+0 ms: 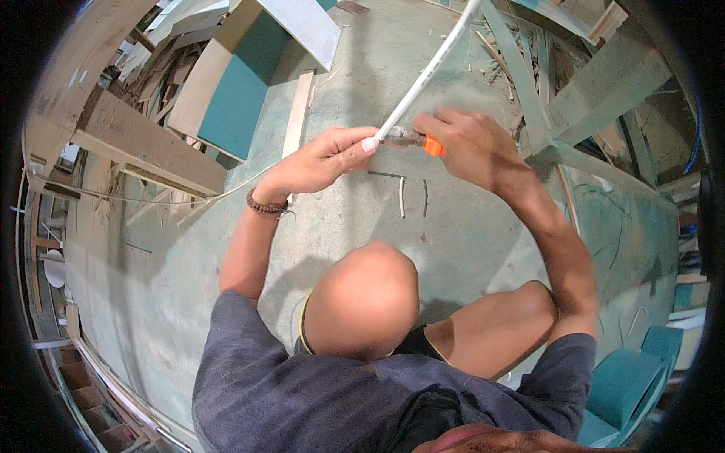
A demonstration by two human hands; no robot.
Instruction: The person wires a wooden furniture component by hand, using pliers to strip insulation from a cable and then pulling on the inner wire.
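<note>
A long white tube or thick cable (430,72) comes down from the top edge to my hands. My left hand (332,157) is closed on its lower end, the thumb pressed against it. In my right hand (472,147), slightly blurred, are pliers with orange handles (433,146). Their metal jaws (402,137) are at the white end beside my left fingertips; whether they bite on it I cannot tell. Below my hands, a short white offcut (402,198) and a thin dark strip (425,198) lie on the floor.
A thin pale cord (226,192) runs from the left toward my left wrist. A wooden strip (299,113) lies ahead, near a teal-and-wood panel box (238,90). Wooden frames (612,90) and scrap stand at right, a teal chair-like object (627,385) at lower right.
</note>
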